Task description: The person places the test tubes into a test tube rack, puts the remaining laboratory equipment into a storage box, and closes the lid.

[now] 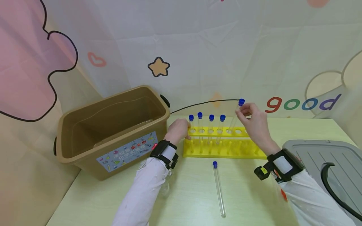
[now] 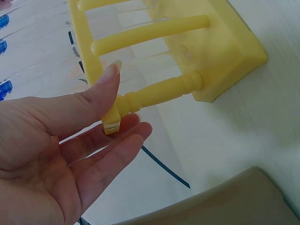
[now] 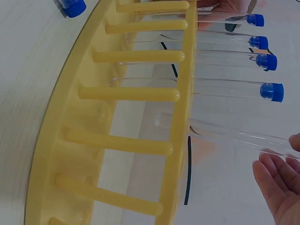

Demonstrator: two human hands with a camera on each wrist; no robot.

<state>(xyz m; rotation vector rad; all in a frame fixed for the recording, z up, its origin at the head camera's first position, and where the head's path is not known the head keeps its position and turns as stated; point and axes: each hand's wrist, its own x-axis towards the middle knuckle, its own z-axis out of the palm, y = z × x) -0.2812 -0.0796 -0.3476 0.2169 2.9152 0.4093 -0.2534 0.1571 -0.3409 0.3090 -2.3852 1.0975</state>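
Observation:
A yellow test tube rack (image 1: 223, 153) stands on the table with several blue-capped glass test tubes (image 1: 211, 125) upright in its left part. My left hand (image 1: 178, 129) grips the left end of the rack's top plate, thumb on one side and fingers on the other in the left wrist view. With thumb and fingertips, my right hand (image 1: 255, 127) pinches another test tube (image 3: 229, 135) just under its blue cap. That tube leans, and its rounded bottom has passed through a hole in the top plate, short of the base. One more capped test tube (image 1: 218, 190) lies on the table before the rack.
To the left stands a brown plastic bin (image 1: 113, 131) with a label on its front. A grey lid (image 1: 325, 163) with a black handle lies at the right. Behind the table hangs a printed cloth (image 1: 198, 62).

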